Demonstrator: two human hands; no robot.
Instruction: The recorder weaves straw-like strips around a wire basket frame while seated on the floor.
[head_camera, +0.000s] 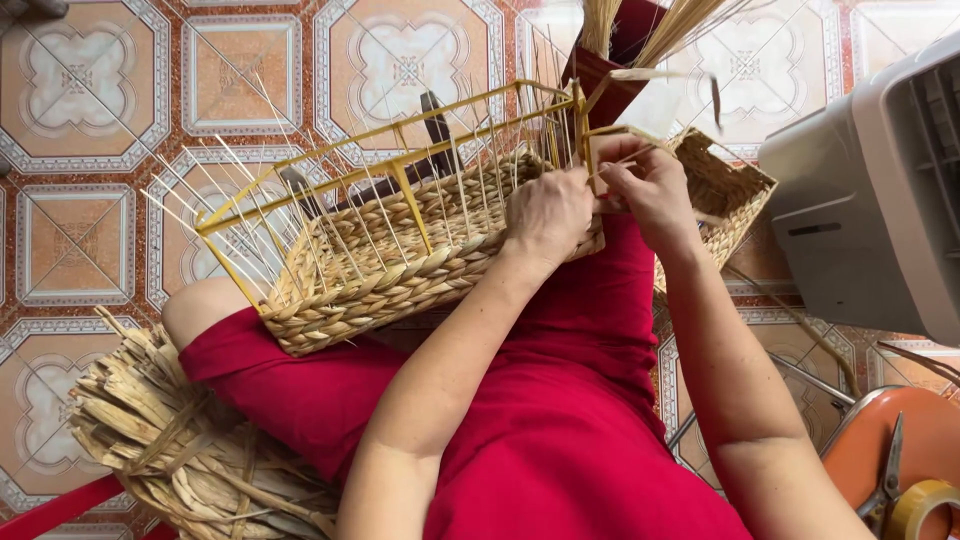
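L hand (548, 212) presses flat on half-woven basket (400, 260) w/ yellow frame on lap, R hand (650, 185) pinches a straw strand (622, 160) at basket's corner, fingers narrow.

- Basket (400, 270): tan braided weave on a yellow frame (400, 130).
- Garment (560, 420): plain red.
- Floor tiles (80, 80): orange with white floral pattern.
- Stool (900, 440): orange.
- Tape roll (915, 505): yellowish.
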